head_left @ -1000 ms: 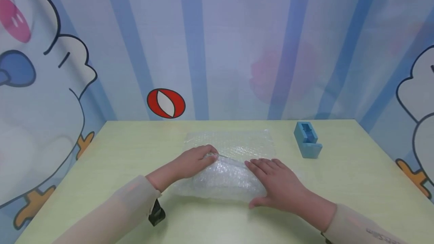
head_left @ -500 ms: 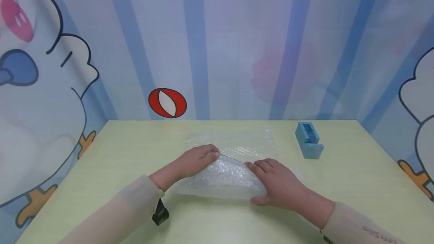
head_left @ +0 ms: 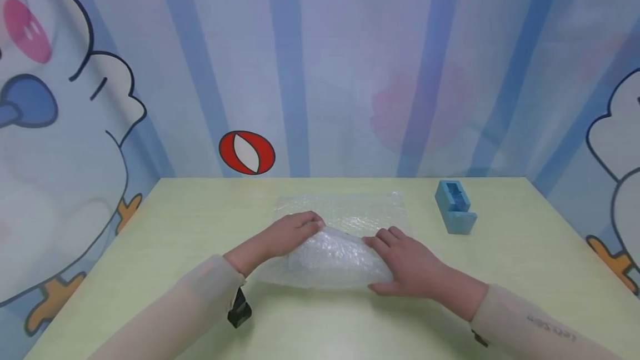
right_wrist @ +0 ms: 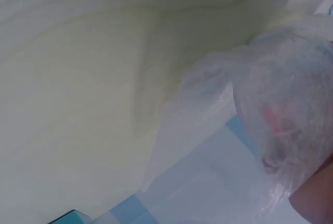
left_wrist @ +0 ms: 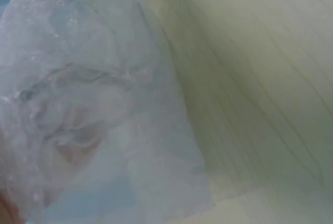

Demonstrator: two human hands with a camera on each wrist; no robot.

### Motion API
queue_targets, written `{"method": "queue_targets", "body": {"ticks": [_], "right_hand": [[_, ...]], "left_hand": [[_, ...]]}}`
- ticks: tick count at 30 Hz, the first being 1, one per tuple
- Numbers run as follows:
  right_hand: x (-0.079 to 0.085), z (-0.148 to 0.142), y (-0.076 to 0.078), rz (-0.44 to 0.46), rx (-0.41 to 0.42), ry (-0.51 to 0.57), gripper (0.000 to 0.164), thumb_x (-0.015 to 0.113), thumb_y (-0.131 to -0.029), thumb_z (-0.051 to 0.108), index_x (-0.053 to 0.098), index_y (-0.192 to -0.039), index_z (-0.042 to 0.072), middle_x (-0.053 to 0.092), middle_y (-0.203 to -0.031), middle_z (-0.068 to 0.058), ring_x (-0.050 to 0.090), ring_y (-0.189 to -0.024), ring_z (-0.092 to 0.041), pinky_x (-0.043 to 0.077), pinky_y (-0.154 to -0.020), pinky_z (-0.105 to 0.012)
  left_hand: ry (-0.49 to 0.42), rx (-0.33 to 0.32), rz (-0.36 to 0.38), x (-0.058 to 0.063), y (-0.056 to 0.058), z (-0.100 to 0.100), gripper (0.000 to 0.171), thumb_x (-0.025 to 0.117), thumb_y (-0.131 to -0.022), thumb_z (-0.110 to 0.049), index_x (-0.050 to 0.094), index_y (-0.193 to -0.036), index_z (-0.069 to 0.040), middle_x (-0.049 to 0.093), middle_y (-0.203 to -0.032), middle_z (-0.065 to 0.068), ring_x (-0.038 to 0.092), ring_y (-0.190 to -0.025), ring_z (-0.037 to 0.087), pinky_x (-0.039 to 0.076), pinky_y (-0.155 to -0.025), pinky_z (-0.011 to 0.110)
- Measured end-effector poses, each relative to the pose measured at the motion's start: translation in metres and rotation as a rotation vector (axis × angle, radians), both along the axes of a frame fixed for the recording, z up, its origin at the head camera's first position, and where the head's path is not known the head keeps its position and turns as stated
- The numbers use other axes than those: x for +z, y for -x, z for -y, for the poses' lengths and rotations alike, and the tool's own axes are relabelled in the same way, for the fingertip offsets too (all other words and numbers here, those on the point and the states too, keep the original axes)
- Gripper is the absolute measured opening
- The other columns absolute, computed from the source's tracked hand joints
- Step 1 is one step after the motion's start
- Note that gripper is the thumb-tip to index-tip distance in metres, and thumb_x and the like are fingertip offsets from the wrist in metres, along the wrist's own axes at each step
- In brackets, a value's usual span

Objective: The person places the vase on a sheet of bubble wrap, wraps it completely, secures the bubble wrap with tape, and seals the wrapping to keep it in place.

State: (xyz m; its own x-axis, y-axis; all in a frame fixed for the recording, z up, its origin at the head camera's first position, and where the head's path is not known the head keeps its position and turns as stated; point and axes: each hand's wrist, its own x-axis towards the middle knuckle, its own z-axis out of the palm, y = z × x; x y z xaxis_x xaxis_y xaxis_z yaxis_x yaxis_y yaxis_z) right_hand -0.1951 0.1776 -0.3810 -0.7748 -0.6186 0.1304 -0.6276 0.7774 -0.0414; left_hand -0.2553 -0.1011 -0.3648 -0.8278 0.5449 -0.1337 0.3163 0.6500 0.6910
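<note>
Folded bubble wrap point(head_left: 340, 260), held at both ends, left of the blue tape dispenser point(head_left: 457, 215).
The left hand point(head_left: 290, 235), farther from the dispenser, pinches the fold's upper edge between thumb and fingers; the right hand point(head_left: 412, 265), nearer the dispenser, grips the other end, thumb spread low, while a flat stretch lies on the table point(head_left: 510, 260) left of the dispenser.

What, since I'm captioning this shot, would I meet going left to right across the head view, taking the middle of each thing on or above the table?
Left sleeve → left hand → bubble wrap → right hand → blue notched block → right sleeve.
</note>
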Motion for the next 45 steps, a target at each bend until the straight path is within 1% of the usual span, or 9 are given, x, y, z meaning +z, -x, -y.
{"method": "queue_targets", "body": {"ticks": [9, 14, 17, 22, 25, 29, 35, 40, 45], "right_hand": [[0.001, 0.000, 0.006, 0.060, 0.001, 0.032, 0.074, 0.078, -0.081, 0.048, 0.058, -0.138, 0.005, 0.063, -0.120, -0.009, 0.056, -0.107, -0.024, 0.055, -0.093, -0.044], [0.000, 0.000, 0.011, 0.079, 0.024, 0.075, 0.073, 0.078, -0.081, 0.048, 0.058, -0.137, 0.005, 0.063, -0.119, -0.009, 0.056, -0.105, -0.024, 0.055, -0.090, -0.043], [-0.001, 0.000, 0.015, 0.101, 0.030, 0.089, 0.073, 0.078, -0.082, 0.049, 0.058, -0.136, 0.005, 0.064, -0.119, -0.009, 0.056, -0.103, -0.023, 0.055, -0.089, -0.043], [0.001, 0.000, 0.020, 0.157, 0.009, 0.086, 0.074, 0.078, -0.082, 0.048, 0.057, -0.138, 0.005, 0.064, -0.123, -0.011, 0.058, -0.105, -0.024, 0.056, -0.092, -0.045], [0.003, 0.000, 0.021, 0.186, 0.000, 0.087, 0.074, 0.078, -0.082, 0.049, 0.057, -0.139, 0.006, 0.064, -0.125, -0.012, 0.058, -0.108, -0.026, 0.056, -0.094, -0.047], [0.004, 0.000, 0.022, 0.205, 0.006, 0.091, 0.074, 0.077, -0.083, 0.048, 0.056, -0.139, 0.006, 0.064, -0.126, -0.012, 0.059, -0.110, -0.027, 0.056, -0.096, -0.048], [0.005, -0.002, 0.024, 0.227, 0.023, 0.101, 0.073, 0.078, -0.082, 0.046, 0.056, -0.140, 0.006, 0.064, -0.128, -0.012, 0.059, -0.112, -0.028, 0.056, -0.096, -0.049], [0.004, -0.005, 0.024, 0.222, 0.012, 0.101, 0.073, 0.078, -0.082, 0.048, 0.057, -0.139, 0.007, 0.065, -0.127, -0.011, 0.059, -0.111, -0.027, 0.055, -0.096, -0.049], [0.004, -0.008, 0.024, 0.232, -0.012, 0.109, 0.073, 0.078, -0.081, 0.049, 0.058, -0.137, 0.006, 0.067, -0.126, -0.012, 0.061, -0.110, -0.027, 0.055, -0.095, -0.049]], "left_hand": [[-0.027, 0.025, 0.057, -0.003, 0.005, 0.002, 0.044, 0.037, -0.110, -0.034, 0.058, -0.137, -0.007, 0.060, -0.141, 0.015, 0.054, -0.135, 0.035, 0.043, -0.114, 0.056], [0.102, 0.004, 0.020, 0.002, 0.008, 0.003, 0.051, 0.035, -0.111, -0.038, 0.052, -0.148, -0.007, 0.053, -0.153, 0.015, 0.045, -0.147, 0.037, 0.036, -0.122, 0.056], [0.256, -0.019, -0.158, 0.012, 0.005, 0.001, 0.052, 0.039, -0.110, -0.040, 0.050, -0.150, -0.008, 0.053, -0.155, 0.014, 0.046, -0.147, 0.036, 0.036, -0.122, 0.054], [0.449, -0.117, -0.720, 0.023, -0.014, -0.002, 0.040, 0.059, -0.104, -0.032, 0.063, -0.138, -0.010, 0.069, -0.135, 0.011, 0.066, -0.125, 0.029, 0.053, -0.107, 0.046], [0.476, -0.172, -0.900, 0.020, -0.030, 0.003, 0.040, 0.064, -0.101, -0.032, 0.065, -0.134, -0.010, 0.070, -0.130, 0.010, 0.067, -0.122, 0.026, 0.054, -0.106, 0.044], [0.484, -0.191, -0.896, 0.009, -0.046, 0.013, 0.064, 0.070, -0.094, -0.049, 0.057, -0.142, -0.008, 0.064, -0.140, 0.013, 0.061, -0.130, 0.029, 0.052, -0.109, 0.047], [0.527, -0.187, -0.859, -0.009, -0.053, 0.013, 0.114, 0.086, -0.066, -0.068, 0.041, -0.154, -0.011, 0.051, -0.149, 0.019, 0.052, -0.136, 0.036, 0.046, -0.115, 0.052], [0.548, -0.174, -0.904, -0.015, -0.050, 0.008, 0.115, 0.091, -0.064, -0.062, 0.040, -0.154, -0.013, 0.050, -0.147, 0.019, 0.053, -0.132, 0.036, 0.047, -0.115, 0.050], [0.454, -0.187, -0.886, -0.012, -0.040, 0.007, 0.110, 0.094, -0.062, -0.056, 0.045, -0.149, -0.010, 0.054, -0.144, 0.020, 0.056, -0.129, 0.036, 0.053, -0.108, 0.048]]}}
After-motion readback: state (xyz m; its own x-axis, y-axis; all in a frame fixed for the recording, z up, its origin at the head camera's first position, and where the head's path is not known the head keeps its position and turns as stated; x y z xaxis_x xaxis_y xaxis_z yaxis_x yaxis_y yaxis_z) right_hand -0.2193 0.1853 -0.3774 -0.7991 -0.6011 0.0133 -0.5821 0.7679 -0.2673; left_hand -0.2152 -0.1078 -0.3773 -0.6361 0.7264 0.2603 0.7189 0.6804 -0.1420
